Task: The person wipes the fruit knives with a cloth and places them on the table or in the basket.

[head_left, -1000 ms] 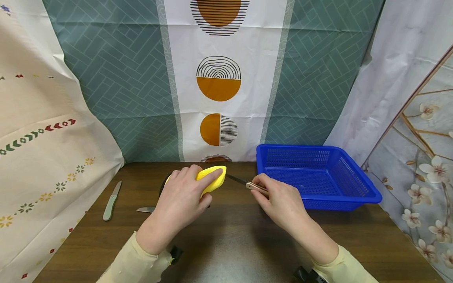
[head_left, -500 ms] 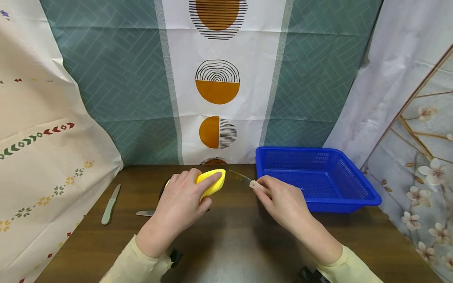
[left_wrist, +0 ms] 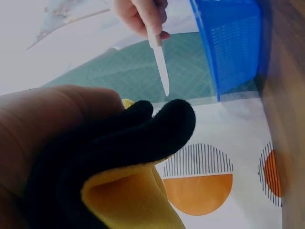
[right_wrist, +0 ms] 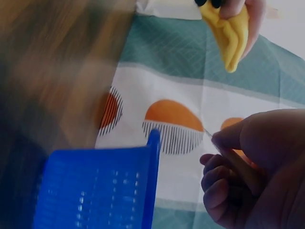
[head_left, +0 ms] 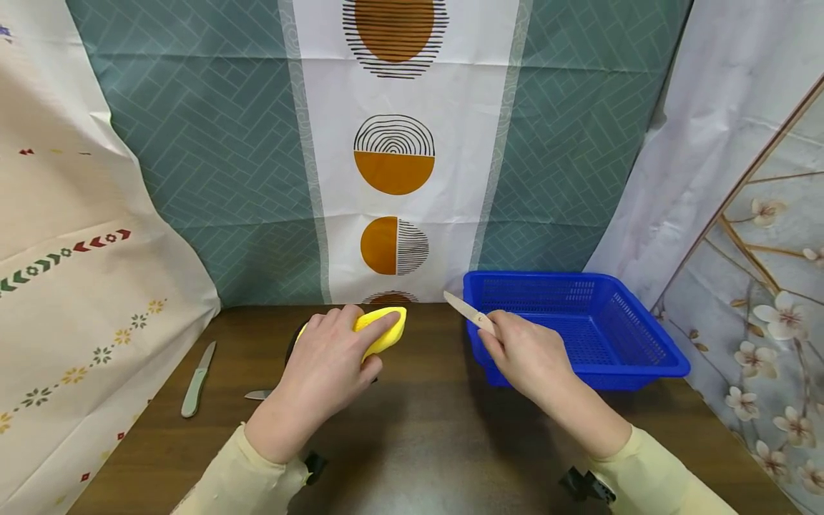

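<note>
"What is the left hand [head_left: 325, 361] doing?"

"It's holding tight to a yellow cloth [head_left: 386, 336]. The fingers are bent around it, and the cloth pokes out past the finger side. The left wrist view shows a black cloth [left_wrist: 164, 129] in the same hand, folded up against the yellow one."

"Did that hand move?"

"Hardly at all. It looks almost the same as a second ago."

"And the right hand [head_left: 531, 357]?"

"That one moved! It has a small knife [head_left: 470, 312] pinched by its pale handle, with the thumb on it and the fingers curled. A second ago the tip looked right by the end of the yellow cloth. Now the hand has gone away from the left hand, and there's a gap between the tip and the cloth."

"Does the knife look different too?"

"Yes. The blade looked dark before, and now it looks pale. It points up more, too, away from the right hand and toward the left hand's side."

"What's near the right hand?"

"A blue basket [head_left: 627, 372]. It's just behind that hand and sticks out to the right of it. The hand covers more of its near corner than before."

"And by the left hand?"

"A knife with a green handle [head_left: 195, 390] lies on the table [head_left: 425, 436], well out to the left of it. Another blade [head_left: 258, 395] peeks out beside the wrist. Its handle is hidden. Those two just stayed there."
</note>
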A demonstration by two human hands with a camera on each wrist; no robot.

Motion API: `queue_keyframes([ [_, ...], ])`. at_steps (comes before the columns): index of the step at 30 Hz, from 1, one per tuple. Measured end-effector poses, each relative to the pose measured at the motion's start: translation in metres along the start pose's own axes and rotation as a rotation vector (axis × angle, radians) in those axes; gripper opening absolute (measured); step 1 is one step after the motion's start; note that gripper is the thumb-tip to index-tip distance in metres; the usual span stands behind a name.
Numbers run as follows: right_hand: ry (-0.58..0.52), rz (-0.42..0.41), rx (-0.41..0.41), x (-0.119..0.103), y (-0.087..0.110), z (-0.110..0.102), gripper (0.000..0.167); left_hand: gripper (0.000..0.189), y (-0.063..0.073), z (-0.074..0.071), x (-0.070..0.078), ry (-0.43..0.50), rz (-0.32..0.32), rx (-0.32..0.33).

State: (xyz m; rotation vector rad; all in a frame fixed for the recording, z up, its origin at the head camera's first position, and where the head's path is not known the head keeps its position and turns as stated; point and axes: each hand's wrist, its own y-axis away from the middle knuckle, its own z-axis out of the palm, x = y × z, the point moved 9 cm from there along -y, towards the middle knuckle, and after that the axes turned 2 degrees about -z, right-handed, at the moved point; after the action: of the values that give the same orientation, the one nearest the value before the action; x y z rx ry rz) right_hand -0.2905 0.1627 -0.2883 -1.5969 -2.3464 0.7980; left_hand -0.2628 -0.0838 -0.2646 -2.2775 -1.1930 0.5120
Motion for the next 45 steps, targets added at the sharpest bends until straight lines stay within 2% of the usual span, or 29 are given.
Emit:
queue_keyframes([
  [9,0.166,-0.106,0.152,0.015,-0.002,-0.009,0.028,0.057,0.002,0.001,0.002,-0.004,0.013,-0.025],
  [13,0.217,-0.09,0.133,0.024,-0.004,-0.006,0.032,0.056,0.002,0.001,0.004,-0.004,0.022,-0.019],
  [18,0.236,-0.009,0.025,0.039,-0.012,0.006,0.034,0.056,0.006,0.0,0.005,-0.011,0.023,-0.014],
  [24,0.222,0.156,-0.222,0.063,-0.02,0.03,0.033,0.057,0.01,0.001,0.002,-0.015,0.014,-0.019],
  [28,0.215,0.225,-0.313,0.075,-0.02,0.042,0.037,0.057,0.012,0.002,0.002,-0.019,0.016,-0.03],
  [38,0.219,0.265,-0.458,0.084,-0.023,0.066,0.035,0.057,0.016,0.004,0.0,-0.025,-0.01,-0.069],
  [45,0.216,0.303,-0.593,0.088,-0.023,0.085,0.03,0.057,0.019,0.006,-0.003,-0.029,-0.018,-0.083],
])
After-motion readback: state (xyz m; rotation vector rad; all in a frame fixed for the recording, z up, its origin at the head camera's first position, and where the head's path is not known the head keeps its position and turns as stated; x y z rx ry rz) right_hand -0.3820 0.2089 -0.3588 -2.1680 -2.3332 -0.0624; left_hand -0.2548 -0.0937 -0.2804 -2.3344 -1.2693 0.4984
